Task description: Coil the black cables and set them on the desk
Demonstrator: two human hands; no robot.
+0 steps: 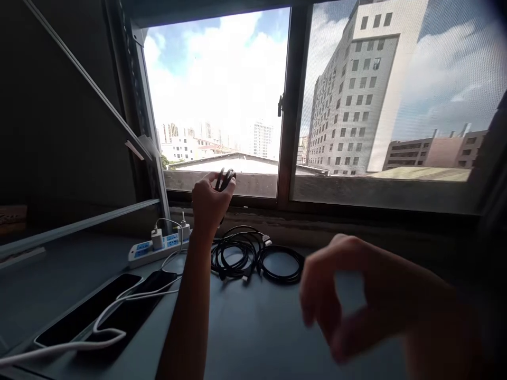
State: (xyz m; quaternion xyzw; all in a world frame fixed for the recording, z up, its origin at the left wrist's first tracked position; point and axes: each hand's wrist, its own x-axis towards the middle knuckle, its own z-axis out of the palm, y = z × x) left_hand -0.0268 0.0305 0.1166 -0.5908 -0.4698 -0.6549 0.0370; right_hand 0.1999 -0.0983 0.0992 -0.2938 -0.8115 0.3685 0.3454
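Black cable folded in narrow loops [226, 182] was up in front of the dark-framed window [293, 79], and your left grip [209, 192] had it pinched between thumb and fingers. There was your first risk: loops poked out above the grip with no tie visible, so a slack thumb could have let them spring apart. A dark strand [221, 222] showed just below; whether it joined the heap underneath could not be told, but if it did, a sharp lift could have dragged that heap along.

And what a heap! Loose, overlapping coils of black cable [232, 273] lay on the smooth blue-grey surface [253, 327], pale connector ends [245, 279] jutting out where they could hook a neighbour. Close on their right sat a neat round black coil [283, 278], one careless sweep from being pulled open.

Your right grip [340, 258], large and blurred, was curled with nothing visible in it; whether thumb and fingertips met, you couldn't tell.

Over on the left, white charging cord [63, 348] crossed two flat, dark, phone-like slabs [87, 311] near the white power strip with blue sockets [140, 256]. A leftward swing of your left forearm [194, 301] could have snagged it.
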